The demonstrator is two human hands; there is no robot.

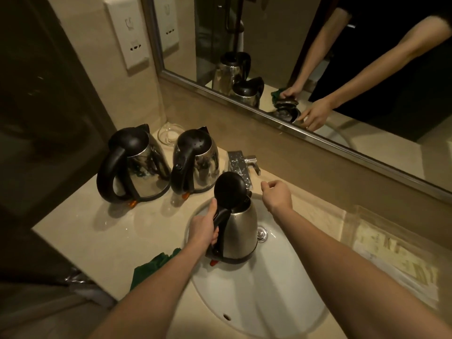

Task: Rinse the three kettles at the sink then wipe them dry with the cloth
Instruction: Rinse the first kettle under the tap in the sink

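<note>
I have the left hand (203,228) on the third kettle (241,228), its fingers (215,237) wrapped round the black handle and the thumb lying along the top of it. The kettle stands upright in the white sink (256,297), on the far left side of the basin. Its black lid (230,189) is flipped up and its mouth is just below the chrome tap (241,165). I cannot tell whether its base rests on the basin or hangs just above it. The drain plug (262,233) shows just right of the kettle body.

My right hand (277,195) hovers over the far rim of the sink, just right of the tap. Its fingers are curled in toward the palm and hold nothing.

The other two kettles stand on the desk (97,231) to the left of the sink, both with lids down: the left kettle (137,167) near the desk's left edge and the middle kettle (195,165) just beside it, close to the tap. A clear glass (168,133) sits behind them against the wall.

The green cloth (154,264) lies crumpled on the near part of the desk, left of the sink and partly under my left forearm. The mirror (318,45) on the far wall reflects the kettles and both arms, and a wall socket (127,33) is mounted to its left.
</note>
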